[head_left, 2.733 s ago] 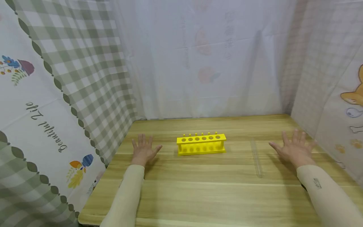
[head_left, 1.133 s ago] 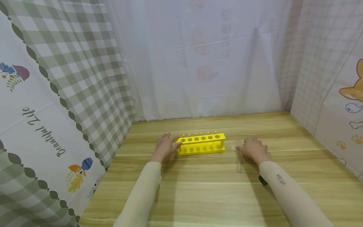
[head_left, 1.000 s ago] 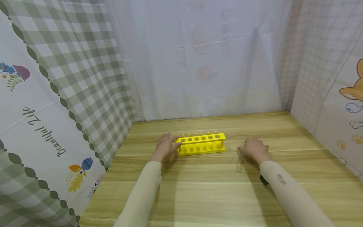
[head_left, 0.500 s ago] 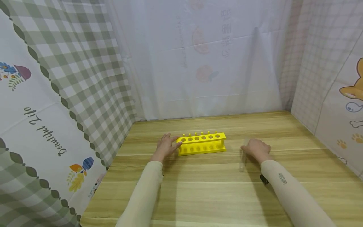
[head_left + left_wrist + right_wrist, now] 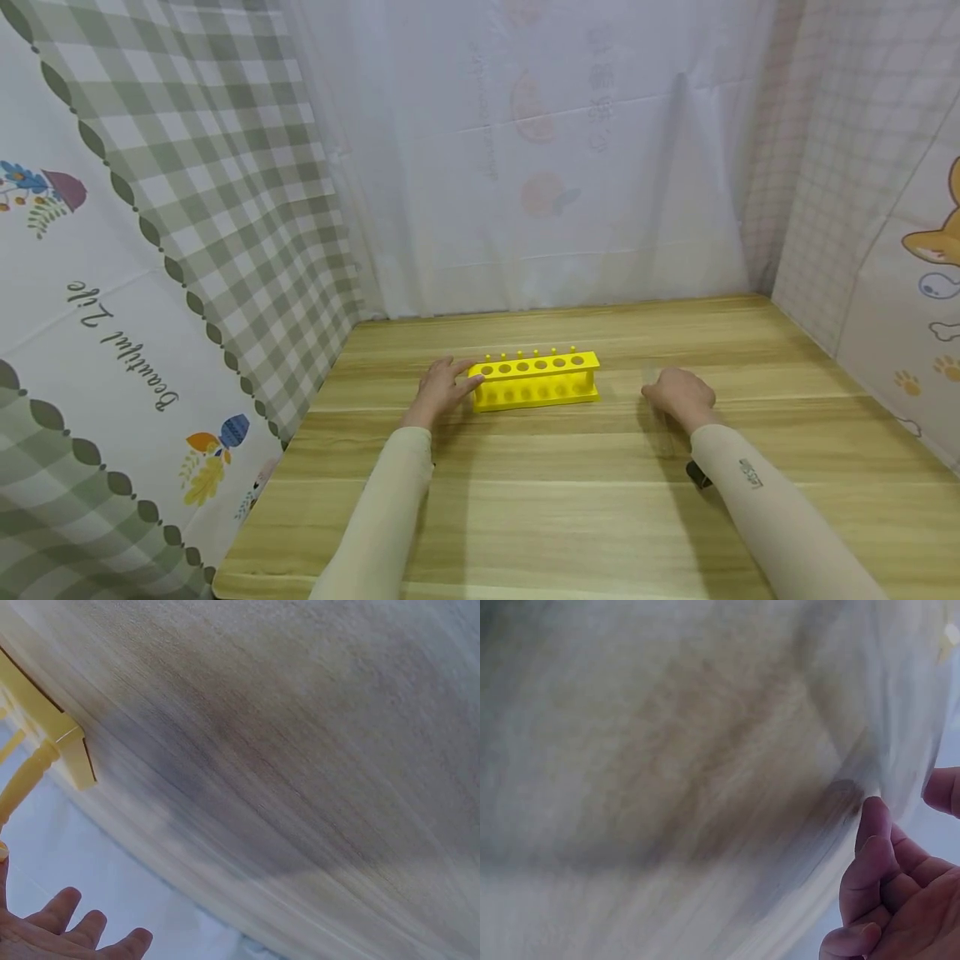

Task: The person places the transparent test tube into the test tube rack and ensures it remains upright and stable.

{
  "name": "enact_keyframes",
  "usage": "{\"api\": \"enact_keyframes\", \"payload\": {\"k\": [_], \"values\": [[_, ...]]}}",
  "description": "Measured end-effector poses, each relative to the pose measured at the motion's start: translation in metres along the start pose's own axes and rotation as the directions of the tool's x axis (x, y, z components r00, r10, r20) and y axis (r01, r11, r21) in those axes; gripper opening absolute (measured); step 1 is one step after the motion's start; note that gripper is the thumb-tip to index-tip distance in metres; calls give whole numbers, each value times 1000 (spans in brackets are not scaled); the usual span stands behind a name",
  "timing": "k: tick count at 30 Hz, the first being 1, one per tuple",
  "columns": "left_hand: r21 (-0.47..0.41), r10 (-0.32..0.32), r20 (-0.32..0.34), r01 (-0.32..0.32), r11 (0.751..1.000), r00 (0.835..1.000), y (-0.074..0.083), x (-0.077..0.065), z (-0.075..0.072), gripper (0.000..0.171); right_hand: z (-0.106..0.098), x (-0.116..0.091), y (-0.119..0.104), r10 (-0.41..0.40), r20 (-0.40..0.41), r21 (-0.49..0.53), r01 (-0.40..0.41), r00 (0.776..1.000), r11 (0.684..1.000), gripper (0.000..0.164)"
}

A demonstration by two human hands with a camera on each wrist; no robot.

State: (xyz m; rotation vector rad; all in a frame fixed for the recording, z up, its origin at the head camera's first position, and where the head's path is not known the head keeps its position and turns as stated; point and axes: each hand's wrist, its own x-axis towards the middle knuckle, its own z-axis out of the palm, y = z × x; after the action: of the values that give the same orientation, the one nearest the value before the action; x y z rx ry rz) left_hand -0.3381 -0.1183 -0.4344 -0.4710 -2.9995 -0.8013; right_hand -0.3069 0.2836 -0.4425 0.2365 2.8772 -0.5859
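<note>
A yellow test tube rack (image 5: 536, 387) with a row of holes and short pegs stands on the wooden table. At its left end, my left hand (image 5: 438, 387) holds it with thumb and index finger on the top plate's end; the other fingers (image 5: 88, 928) spread loosely in the left wrist view. To the right of the rack, my right hand (image 5: 681, 393) pinches a clear test tube (image 5: 660, 435) between thumb and curled fingers. The tube is faint and blurred in the head view. In the right wrist view, the right fingers (image 5: 866, 881) are bent near the see-through tube (image 5: 877, 697).
The wooden table (image 5: 540, 517) reaches back to a white cloth curtain (image 5: 570, 167). A green checked cloth (image 5: 225, 150) hangs at the left, and a printed white cloth (image 5: 885, 250) on the right.
Both hands have come inward from the table's sides. The left has taken hold of the rack's end. The right has drawn the test tube leftward, then picked at it and pinched it, shifting slightly right.
</note>
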Motion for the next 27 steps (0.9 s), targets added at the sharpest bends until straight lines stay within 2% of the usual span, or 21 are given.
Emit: {"api": "enact_keyframes", "payload": {"k": [9, 16, 19, 27], "values": [[-10, 6, -2, -6, 1000, 1000, -1, 1, 1, 54, -1, 2, 5, -91, -24, 96, 93, 996, 991, 41], [-20, 5, -4, -5, 1000, 1000, -2, 2, 2, 55, -8, 0, 1, -116, -50, 188, 124, 992, 974, 47], [-25, -2, 1, 2, 1000, 1000, -2, 2, 1, 55, -10, -3, -2, -136, -53, 236, 145, 989, 961, 56], [1, -12, 8, 12, 1000, 1000, -1, 2, 0, 54, -11, -4, -7, -170, -78, 378, 187, 982, 907, 64]]}}
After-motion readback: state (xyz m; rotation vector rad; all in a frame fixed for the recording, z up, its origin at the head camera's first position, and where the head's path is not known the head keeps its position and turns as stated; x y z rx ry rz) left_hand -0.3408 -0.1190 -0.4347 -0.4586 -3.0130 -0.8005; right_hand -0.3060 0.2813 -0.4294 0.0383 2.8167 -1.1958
